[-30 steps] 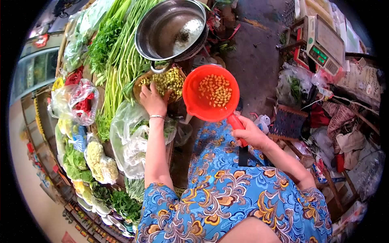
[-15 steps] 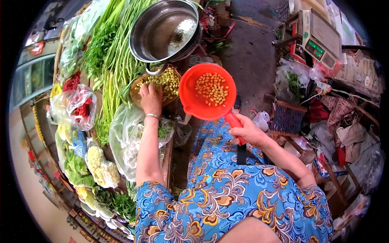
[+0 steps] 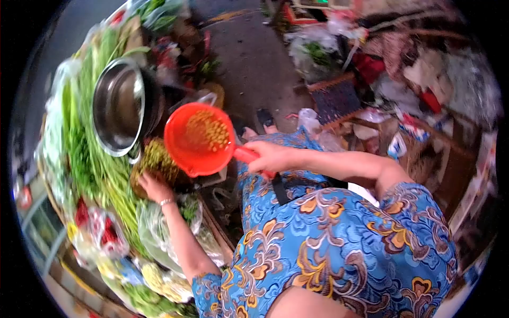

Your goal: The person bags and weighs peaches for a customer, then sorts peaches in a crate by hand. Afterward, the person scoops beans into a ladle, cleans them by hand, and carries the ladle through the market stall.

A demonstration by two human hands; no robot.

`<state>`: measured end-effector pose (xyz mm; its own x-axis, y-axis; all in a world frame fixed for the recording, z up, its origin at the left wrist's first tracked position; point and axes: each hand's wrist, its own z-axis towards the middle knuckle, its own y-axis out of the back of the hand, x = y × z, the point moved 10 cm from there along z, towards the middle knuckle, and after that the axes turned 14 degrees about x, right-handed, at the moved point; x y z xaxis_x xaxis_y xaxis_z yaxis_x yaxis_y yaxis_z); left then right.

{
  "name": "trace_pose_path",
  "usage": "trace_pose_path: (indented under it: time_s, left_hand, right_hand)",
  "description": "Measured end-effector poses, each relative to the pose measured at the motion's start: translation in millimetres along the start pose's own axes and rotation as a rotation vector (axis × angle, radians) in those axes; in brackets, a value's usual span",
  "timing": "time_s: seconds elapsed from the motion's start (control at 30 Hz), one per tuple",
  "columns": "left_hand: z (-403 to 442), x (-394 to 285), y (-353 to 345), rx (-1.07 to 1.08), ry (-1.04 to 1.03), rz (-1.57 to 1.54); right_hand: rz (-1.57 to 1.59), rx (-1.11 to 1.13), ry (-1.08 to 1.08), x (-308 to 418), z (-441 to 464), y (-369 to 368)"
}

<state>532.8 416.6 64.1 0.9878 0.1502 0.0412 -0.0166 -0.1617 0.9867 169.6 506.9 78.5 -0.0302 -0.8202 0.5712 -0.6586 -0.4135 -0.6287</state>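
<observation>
Market stall, grey floor [image 3: 241, 58] upper middle of frame, long green stalks [image 3: 103, 172] heaped down the left. From where I stand, blur softens much of it. Metal pan [image 3: 107, 135] on the left, tilted in view, its loop handle hanging by the basket [image 3: 136, 181].

Right hand [image 3: 271, 159], centre: wrapped round the handle of a red dipper [image 3: 197, 165], long axis sloping from bowl at upper left to grip at lower right. Yellow kernels [image 3: 214, 132] inside.

Left hand [image 3: 154, 186], bracelet at wrist: fingers down at the basket's near side, slightly spread, among small greenish pieces [image 3: 157, 156] (whether any are pinched, I cannot tell).

Key relation: basket just lower left of the dipper's bowl; left hand already at it, right hand farther off, beyond the bowl
</observation>
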Motion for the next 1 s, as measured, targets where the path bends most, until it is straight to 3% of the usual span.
trace_pose_path:
  time_s: [0.23,0.4,0.63,0.67,0.83,0.9,1.0]
  left_hand:
    - [-5.5,-30.6,16.6,0.016,-0.082,0.105]
    - [-1.3,-22.4,15.2,-0.108,-0.219,0.049]
    - [6.9,-17.6,8.9,0.069,-0.137,0.1]
    - [9.3,1.3,-3.5,-0.021,-0.191,0.091]
    - [8.1,-8.3,-0.5,0.021,-0.181,0.155]
    - [2.9,-9.1,1.3,-0.099,-0.239,0.143]
    - [1.3,-15.6,6.4,-0.05,-0.209,0.162]
  right_hand:
    - [0.008,-0.021,0.045,2.1,-7.4,0.7]
    - [0.08,-0.043,0.062,1.1,-11.9,1.7]
    - [0.107,-0.089,0.138,8.4,-24.1,8.0]
    - [0.107,-0.081,0.138,11.1,-26.6,6.8]
    - [0.114,-0.126,0.177,13.8,-28.5,13.5]
    - [0.138,-0.129,0.189,14.4,-30.1,12.9]
    - [0.159,-0.123,0.216,16.3,-30.5,13.2]
